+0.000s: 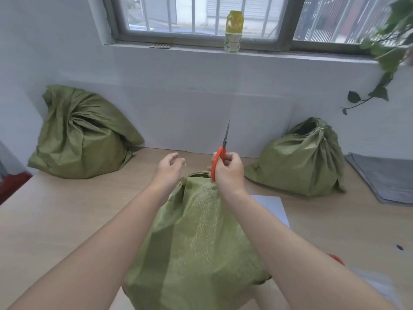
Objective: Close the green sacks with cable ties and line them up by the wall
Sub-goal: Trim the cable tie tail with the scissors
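Note:
A green sack (196, 238) stands on the wooden table right in front of me, its neck gathered at the top. A thin pale cable tie tail (185, 170) sticks up from the neck. My left hand (168, 170) hovers just left of that tail with fingers loosely curled and holds nothing. My right hand (230, 173) grips orange-handled scissors (220, 153), blades together and pointing up. Two more green sacks stand by the wall: one at the far left (82, 135), one at the right (299, 162) with its neck tied.
The white wall (201, 97) runs behind the table, with a window sill holding a yellow-capped bottle (233, 32). A trailing plant (386, 63) hangs at the right. A white sheet (272, 206) lies beside the near sack, a grey cloth (384, 182) at far right.

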